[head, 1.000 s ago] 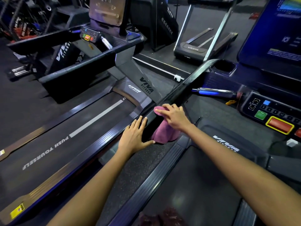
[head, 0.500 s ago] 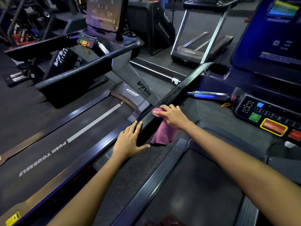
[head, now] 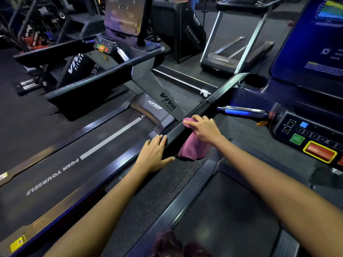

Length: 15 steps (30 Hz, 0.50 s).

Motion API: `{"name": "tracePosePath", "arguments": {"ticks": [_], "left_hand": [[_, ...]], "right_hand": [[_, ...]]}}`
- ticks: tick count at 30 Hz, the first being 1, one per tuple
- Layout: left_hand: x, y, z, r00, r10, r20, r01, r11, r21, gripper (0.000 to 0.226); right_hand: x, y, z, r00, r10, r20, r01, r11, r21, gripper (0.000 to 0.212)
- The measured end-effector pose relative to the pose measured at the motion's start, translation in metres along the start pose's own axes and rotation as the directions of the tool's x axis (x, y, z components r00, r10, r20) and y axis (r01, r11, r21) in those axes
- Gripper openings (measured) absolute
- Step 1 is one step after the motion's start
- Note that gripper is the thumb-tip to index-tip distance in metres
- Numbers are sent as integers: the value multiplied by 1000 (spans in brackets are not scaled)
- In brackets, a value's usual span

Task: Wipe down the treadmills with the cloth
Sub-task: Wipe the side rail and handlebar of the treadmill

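Observation:
My right hand [head: 204,129] presses a pink cloth [head: 192,147] onto the left handrail [head: 219,93] of the treadmill I stand on; the cloth drapes down over the rail's inner side. My left hand [head: 155,154] lies flat against the lower end of the same rail, fingers spread, thumb pointing toward the cloth. That treadmill's belt [head: 226,216] stretches out below my right arm. Its console [head: 308,136] with green and red buttons sits at the right. A second treadmill [head: 92,145], its belt reading "PUSH YOURSELF", runs alongside on the left.
A lit screen [head: 315,43] rises at the upper right above a cup holder [head: 255,82]. A chrome handle [head: 243,110] juts from the console. A third treadmill [head: 233,56] and other gym machines stand behind. Rubber floor [head: 157,190] separates the two treadmills.
My right hand has slid the cloth slightly up the rail. My left hand has crept up the rail behind it. The camera has tilted up a little.

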<state>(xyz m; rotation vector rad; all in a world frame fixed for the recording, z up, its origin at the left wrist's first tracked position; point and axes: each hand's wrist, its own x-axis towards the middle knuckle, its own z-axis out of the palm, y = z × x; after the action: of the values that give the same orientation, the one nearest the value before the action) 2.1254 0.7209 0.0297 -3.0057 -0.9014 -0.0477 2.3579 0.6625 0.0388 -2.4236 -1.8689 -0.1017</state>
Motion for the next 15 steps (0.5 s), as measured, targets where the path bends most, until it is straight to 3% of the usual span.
{"name": "tracePosePath", "arguments": {"ticks": [3,9,15], "left_hand": [[34,6,-6,997,73,-9,-73,997,16,84],[53,7,15,996,60,59,-59,998,-23,94],[53,7,17,999,43,-11,-43,998,-35,88]], "right_hand": [[19,-3,-5,984,177,-16,-176,984,38,36],[2,-3,7,999,-45,-7,45,999,0,44],[28,-3,-5,985,173,-22,-174,984,-31,37]]}}
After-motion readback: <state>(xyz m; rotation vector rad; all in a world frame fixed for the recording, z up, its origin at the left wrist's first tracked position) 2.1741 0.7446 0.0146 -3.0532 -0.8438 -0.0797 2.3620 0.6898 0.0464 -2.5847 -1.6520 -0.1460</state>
